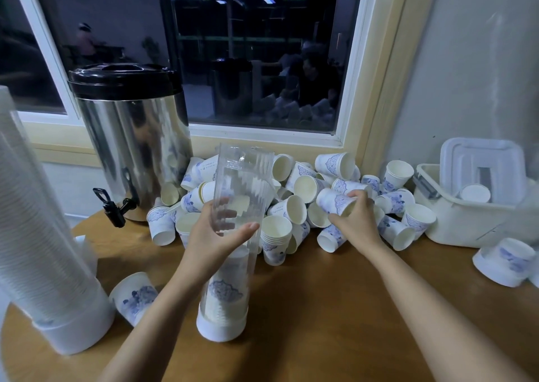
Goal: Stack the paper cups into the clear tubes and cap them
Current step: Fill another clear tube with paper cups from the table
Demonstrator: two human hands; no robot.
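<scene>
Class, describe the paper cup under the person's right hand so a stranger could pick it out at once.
Start at the tall silver metal urn with the black lid; right of it a heap of white, blue-printed paper cups lies on the brown wooden table. Toward the heap's right side one cup lies tipped over. It alone is gripped by the right hand.
</scene>
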